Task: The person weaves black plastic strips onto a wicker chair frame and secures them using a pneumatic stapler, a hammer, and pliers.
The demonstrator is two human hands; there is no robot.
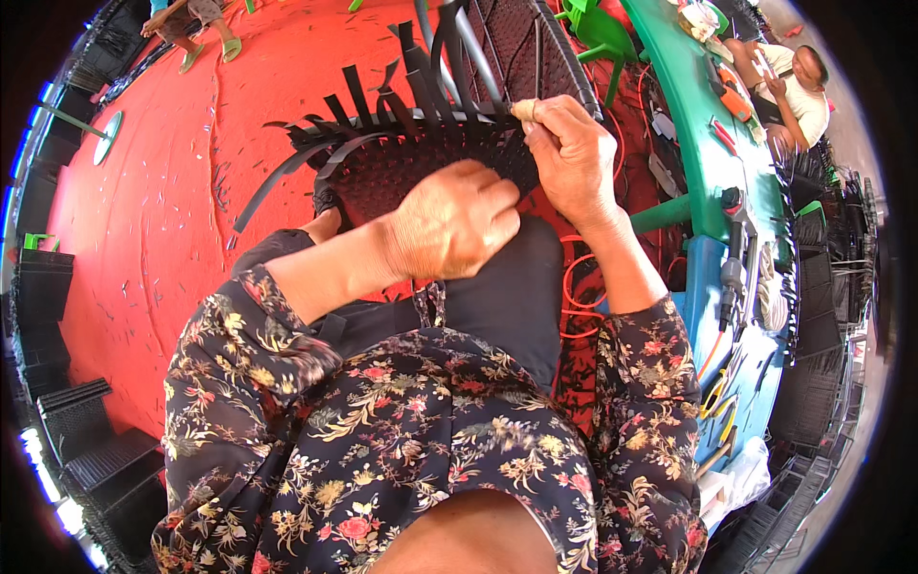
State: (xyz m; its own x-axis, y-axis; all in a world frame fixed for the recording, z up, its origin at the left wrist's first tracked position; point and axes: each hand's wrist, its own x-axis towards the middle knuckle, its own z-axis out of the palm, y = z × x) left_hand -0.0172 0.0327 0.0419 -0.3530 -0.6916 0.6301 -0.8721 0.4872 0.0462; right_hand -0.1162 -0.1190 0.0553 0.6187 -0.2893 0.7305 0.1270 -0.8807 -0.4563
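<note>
Overlapping black weaving (378,182), the left hand (454,220) is fisted, the right hand (577,158) pinched together.

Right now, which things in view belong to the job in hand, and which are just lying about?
Seemingly in the job:
black woven piece
loose black strips along its far edge
left hand, curled beside it
right hand, at its edge

Lying about, apparently:
orange tool on the green table
yellow-handled tools on the blue surface
green plastic chair
</note>
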